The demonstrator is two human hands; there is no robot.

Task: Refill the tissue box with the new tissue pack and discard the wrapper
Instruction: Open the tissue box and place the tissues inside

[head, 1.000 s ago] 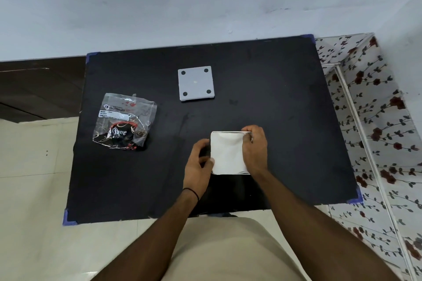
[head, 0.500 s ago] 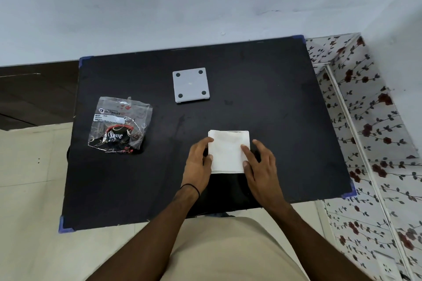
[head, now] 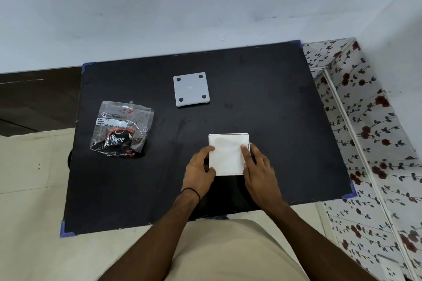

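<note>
Black table, white square tissue box in left hand, right hand flat atop.

White tissue box, crumpled wrapper well left

White tissue box, black table, grey lid.

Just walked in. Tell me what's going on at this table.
A person is working on a white tissue box on the black table. The left hand grips its left side, while the right hand presses flat fingers on the white tissues inside. The grey square cover with four dark pads lies apart, farther back. The plastic wrapper lies at the left, not yet discarded.
</note>
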